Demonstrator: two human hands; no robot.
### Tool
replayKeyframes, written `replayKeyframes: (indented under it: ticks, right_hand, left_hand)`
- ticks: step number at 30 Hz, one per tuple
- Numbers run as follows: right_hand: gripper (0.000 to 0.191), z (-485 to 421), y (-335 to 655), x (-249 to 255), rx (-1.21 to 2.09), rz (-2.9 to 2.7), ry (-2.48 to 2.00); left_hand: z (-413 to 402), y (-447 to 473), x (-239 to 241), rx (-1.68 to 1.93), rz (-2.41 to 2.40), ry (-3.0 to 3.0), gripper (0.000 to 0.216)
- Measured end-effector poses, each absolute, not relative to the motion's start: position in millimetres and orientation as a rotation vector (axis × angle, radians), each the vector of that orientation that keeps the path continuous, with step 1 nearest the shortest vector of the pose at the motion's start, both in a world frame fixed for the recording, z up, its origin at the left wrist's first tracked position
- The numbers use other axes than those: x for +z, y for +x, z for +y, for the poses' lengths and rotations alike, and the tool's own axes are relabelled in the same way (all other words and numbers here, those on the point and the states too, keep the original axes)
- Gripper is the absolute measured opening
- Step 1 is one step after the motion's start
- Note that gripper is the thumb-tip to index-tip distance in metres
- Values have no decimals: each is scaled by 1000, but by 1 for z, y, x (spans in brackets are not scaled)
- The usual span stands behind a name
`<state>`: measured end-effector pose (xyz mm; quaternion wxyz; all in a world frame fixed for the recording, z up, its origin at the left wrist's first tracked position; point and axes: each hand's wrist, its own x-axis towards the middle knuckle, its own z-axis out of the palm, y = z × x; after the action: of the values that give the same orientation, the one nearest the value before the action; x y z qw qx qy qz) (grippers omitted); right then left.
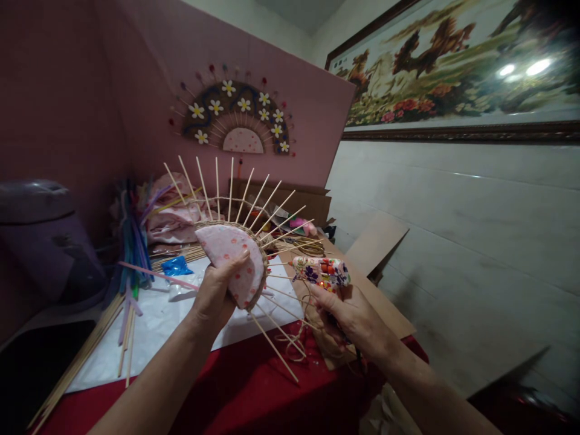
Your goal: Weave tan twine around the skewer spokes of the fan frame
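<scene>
My left hand [220, 287] grips a half-round piece covered in pink dotted fabric [235, 254], thumb across its face. Thin wooden sticks [232, 187] fan out from its curved edge, where twine [265, 272] runs along the rim. My right hand [339, 311] is closed round the handle of a glue gun [321, 270] with a colourful flowered body. Its nozzle points left at the sticks near the rim; whether it touches them I cannot tell. Loose twine [294, 347] hangs in loops below the sticks.
A finished-looking fan with white flowers [235, 118] hangs on the pink board [312, 115]. Coloured pipe cleaners [131, 229], a blue packet [176, 266] and loose sticks [81, 362] lie at left. White paper [154, 326] and cardboard [385, 308] cover part of the red cloth [254, 399].
</scene>
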<state>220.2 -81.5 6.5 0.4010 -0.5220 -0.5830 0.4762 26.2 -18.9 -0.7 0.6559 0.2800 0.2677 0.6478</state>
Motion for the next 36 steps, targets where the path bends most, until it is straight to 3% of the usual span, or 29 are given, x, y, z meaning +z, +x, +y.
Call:
replayKeyframes:
  ticks: [24,36]
  right_hand:
    - [51,-80,222,4,1207,-1462,-1334]
    - [41,-82,219,11,1210,-1349,-1307]
  left_hand:
    - [-18,25,-2,1444,582,664,16]
    - [-14,24,-5,1471,580,602,15]
